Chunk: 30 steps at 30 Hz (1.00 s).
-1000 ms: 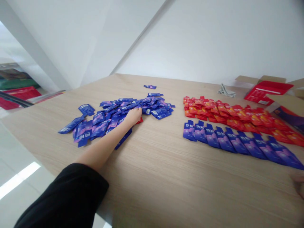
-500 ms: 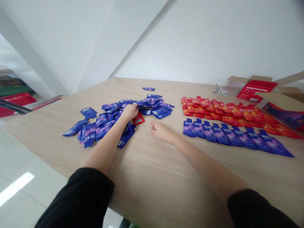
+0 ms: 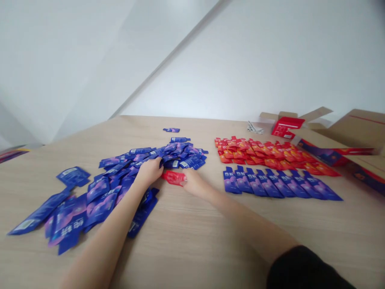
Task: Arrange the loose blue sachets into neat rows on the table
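A loose heap of blue-purple sachets (image 3: 105,190) covers the left of the table. My left hand (image 3: 151,172) is closed at the heap's near right edge, its fingers on a blue sachet (image 3: 161,162) that is mostly hidden by the hand. A single red sachet (image 3: 173,178) lies between my two hands, its left end by my left fingers. My right hand (image 3: 195,184) pinches the red sachet's right end. To the right, an overlapping row of blue sachets (image 3: 261,182) lies fanned out, front faces up.
Behind the blue row are overlapping rows of red-orange sachets (image 3: 255,152). Open cardboard boxes (image 3: 361,128) and a red box (image 3: 287,127) stand at the right. A folded white paper (image 3: 254,127) lies near the wall. One blue sachet (image 3: 171,130) sits apart at the back.
My right hand has moved left to the red sachet and taken its end. My left hand stays at the heap. The view has shifted right and closer.
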Motion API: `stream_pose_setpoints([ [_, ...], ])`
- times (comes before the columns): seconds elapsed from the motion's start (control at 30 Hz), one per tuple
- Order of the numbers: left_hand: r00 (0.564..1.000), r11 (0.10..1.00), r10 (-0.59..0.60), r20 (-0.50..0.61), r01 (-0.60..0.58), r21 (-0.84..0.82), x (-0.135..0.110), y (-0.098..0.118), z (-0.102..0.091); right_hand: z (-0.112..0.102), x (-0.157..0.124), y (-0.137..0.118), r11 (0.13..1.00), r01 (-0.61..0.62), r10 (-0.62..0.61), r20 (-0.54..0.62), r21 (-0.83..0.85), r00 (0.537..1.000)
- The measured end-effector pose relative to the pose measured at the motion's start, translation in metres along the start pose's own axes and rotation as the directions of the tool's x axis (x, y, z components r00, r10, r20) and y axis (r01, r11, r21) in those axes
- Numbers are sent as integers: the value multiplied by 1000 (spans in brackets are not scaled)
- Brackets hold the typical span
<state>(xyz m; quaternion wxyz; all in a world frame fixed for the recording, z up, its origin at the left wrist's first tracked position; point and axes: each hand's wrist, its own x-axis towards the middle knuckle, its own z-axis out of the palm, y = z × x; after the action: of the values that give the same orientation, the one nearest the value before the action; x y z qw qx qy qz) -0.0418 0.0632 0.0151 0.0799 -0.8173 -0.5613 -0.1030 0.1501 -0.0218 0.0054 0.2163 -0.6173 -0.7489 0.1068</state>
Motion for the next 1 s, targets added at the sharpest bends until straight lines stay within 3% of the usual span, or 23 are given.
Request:
stream_pose_setpoints([
  [0.13,997,998,29,74,-33,51,5,2,11,-73,-21,97,980,-171,150,-187,-100,971],
  [0.3,996,995,17,90,-26,95,10,2,19,-163,-19,216,875,-437,286,-505,-209,814],
  [0.37,995,995,5,103,-15,98,11,1,20,-183,-15,250,851,-463,273,-547,-246,792],
  [0.47,992,996,-12,128,0,90,9,0,21,-188,-9,287,846,-434,230,-525,-308,820],
  [0.6,991,996,-46,126,37,80,6,2,25,-168,-2,315,853,-367,201,-416,-370,887],
  [0.73,991,991,-105,83,97,94,4,8,24,-152,1,323,858,-351,230,-331,-375,915],
  [0.87,985,984,-173,21,171,58,5,14,9,-168,-4,314,863,-370,245,-356,-344,902],
  [1.0,960,966,-255,-119,246,-81,-2,28,-28,-195,-25,286,914,-306,211,-333,-266,919],
])
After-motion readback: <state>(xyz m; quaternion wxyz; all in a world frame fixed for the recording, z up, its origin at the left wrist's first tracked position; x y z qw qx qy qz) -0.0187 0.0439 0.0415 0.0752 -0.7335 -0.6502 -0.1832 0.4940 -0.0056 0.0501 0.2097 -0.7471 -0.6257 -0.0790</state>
